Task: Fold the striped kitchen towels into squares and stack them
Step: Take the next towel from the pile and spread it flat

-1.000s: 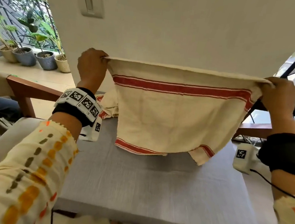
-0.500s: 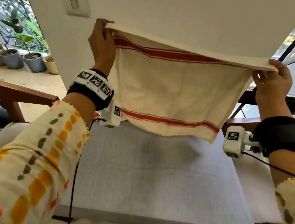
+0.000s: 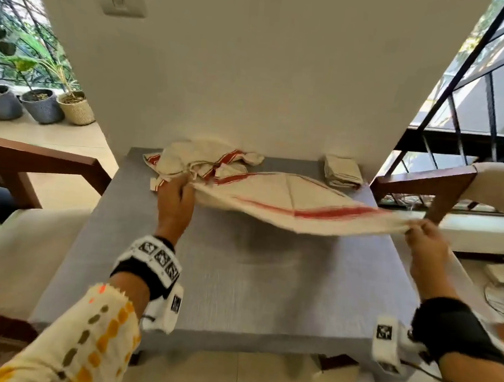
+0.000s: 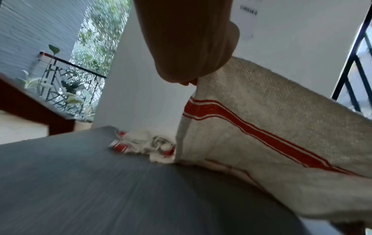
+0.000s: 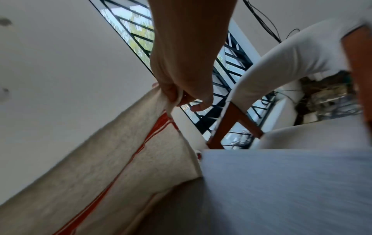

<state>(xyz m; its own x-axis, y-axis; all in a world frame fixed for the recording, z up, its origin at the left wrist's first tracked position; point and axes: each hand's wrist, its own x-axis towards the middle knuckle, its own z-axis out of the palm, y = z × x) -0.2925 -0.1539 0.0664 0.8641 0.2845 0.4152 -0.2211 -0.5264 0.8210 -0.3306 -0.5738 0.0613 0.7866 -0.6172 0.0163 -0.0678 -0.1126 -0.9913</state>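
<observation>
Planters (image 3: 42, 105) stood on the floor far left of the table (image 3: 235, 296), past a wooden chair arm (image 3: 43, 160) that ran just beside the table's left edge. At the table's far left corner lay a heap (image 3: 198, 158) of unfolded striped towels, one edge of it touching the wall (image 3: 255, 69) side. The left hand (image 3: 174, 202) hovered just in front of the heap, fingers curled and pinching one corner of a towel (image 3: 289, 206). The towel stretched flat and nearly level above the table's far half, its near edge free in the air, a shadow under it, its red stripe running towards the right edge; the far side met the table by the heap. In front of the towel the grey tabletop lay bare down to its near edge. The right hand (image 3: 426, 239) pinched the opposite corner between thumb and fingers, out over the table's right edge. A folded stack (image 3: 342, 176) sat at the table's far right corner, against the wall. Another chair (image 3: 427, 188) stood close beside that right edge.
</observation>
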